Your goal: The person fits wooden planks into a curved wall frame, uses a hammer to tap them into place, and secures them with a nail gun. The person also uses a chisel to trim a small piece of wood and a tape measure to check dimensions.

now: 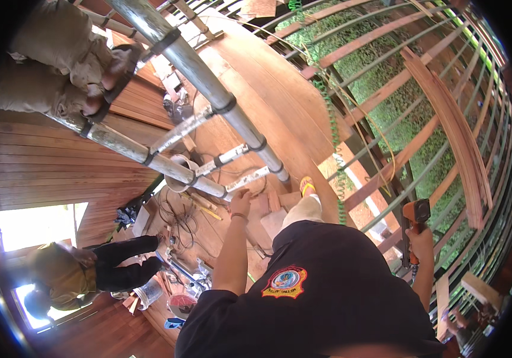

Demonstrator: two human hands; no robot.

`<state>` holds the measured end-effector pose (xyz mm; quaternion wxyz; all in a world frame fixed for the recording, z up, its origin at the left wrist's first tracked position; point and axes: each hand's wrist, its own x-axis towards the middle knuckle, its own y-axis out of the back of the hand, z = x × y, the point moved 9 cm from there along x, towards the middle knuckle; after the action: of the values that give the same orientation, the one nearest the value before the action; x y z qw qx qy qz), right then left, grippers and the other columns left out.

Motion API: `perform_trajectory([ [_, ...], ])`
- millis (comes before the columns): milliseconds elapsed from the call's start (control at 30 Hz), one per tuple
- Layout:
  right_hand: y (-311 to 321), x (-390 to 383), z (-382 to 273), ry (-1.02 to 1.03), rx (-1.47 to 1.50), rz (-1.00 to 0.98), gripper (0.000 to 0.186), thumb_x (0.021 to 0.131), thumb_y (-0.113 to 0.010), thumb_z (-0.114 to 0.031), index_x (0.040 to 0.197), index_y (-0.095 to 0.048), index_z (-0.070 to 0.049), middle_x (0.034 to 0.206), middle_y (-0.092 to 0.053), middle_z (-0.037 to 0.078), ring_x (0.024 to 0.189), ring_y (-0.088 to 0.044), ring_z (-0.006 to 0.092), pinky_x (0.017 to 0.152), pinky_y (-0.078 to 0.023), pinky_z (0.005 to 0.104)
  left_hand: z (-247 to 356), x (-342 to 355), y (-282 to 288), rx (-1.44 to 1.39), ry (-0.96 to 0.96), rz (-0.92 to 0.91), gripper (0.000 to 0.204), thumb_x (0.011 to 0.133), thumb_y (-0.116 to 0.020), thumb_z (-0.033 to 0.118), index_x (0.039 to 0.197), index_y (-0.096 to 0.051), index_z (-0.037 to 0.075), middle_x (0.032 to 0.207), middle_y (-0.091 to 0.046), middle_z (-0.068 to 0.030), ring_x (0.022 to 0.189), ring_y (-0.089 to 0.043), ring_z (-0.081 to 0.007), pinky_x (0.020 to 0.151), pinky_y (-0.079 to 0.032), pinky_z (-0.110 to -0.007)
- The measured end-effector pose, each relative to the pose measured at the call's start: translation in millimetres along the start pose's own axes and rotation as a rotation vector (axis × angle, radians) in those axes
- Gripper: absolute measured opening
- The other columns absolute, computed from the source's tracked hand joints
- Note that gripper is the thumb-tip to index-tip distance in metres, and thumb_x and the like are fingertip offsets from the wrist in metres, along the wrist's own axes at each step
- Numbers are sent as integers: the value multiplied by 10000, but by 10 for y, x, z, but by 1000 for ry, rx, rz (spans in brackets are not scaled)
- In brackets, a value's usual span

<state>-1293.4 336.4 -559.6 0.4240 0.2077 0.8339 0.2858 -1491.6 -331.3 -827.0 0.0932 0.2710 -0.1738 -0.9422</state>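
In my right hand (421,240) is an orange and black nail gun (417,212), its handle wrapped by my fingers and a hose running from its lower end. My left hand (241,203) is held out in front of me with loosely bent fingers, and I see nothing in it. Nearest to it in the picture is the lower end of a metal telescopic ladder (238,122); whether they touch is unclear. Another person's lower legs and feet (104,77) are on the ladder at upper left.
Green metal bars and wooden slats (381,101) spread over grass on the right, with loose boards (452,137) across them. A coiled green hose (330,125) hangs there. Cords (178,224), a bucket (148,292) and tools litter the floor. A second person (65,271) stands at left.
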Motion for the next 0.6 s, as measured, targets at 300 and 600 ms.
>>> perform_trajectory([
  [300, -290, 672, -1245, 46, -16, -37, 296, 866, -725, -93, 1120, -621, 17, 761, -608, 63, 557, -590, 170, 438, -457, 330, 957, 481, 6, 145, 24, -58, 335, 917, -649, 194, 1181, -711, -3, 1052, -764, -149, 956, -740, -228, 854, -569, -342],
  [600, -886, 1784, -2588, 73, -35, -234, 315, 847, -740, -108, 1105, -627, 34, 782, -647, 102, 563, -623, 186, 451, -480, 341, 2518, 948, -1035, 220, -298, -292, 310, 923, -658, 236, 1158, -725, 45, 1035, -749, -186, 960, -737, -302, 870, -570, -389],
])
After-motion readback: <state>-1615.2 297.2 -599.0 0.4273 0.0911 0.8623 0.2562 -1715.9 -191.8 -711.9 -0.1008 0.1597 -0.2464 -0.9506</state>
